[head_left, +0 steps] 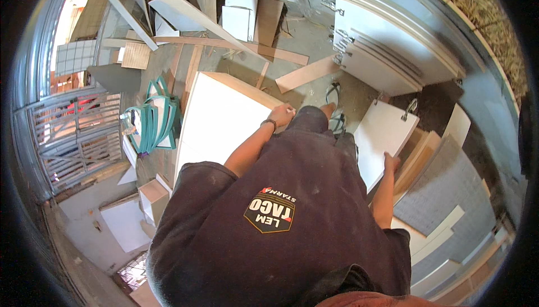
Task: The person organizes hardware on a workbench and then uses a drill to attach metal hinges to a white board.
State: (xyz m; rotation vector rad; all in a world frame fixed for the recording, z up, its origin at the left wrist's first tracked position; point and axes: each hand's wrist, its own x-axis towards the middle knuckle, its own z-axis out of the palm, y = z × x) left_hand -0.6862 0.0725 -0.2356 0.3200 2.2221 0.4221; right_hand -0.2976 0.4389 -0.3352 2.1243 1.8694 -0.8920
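My right hand (392,162) grips the edge of a white cabinet door (380,138) at my right side. A metal hinge (411,109) is fitted near the door's far corner. My left hand (282,115) is closed, with its fingers curled, at the right edge of a large white-topped wooden cabinet (224,121). A small pale spot shows at its fingertips, too small to name. A dark bracelet is on that wrist.
More white doors with hinges (387,43) lean at the far right. Grey boards (443,189) lie to the near right. Planks (309,74) and offcuts litter the concrete floor ahead. Green-edged curved pieces (154,119) stand left of the cabinet, near a slatted metal gate (78,133).
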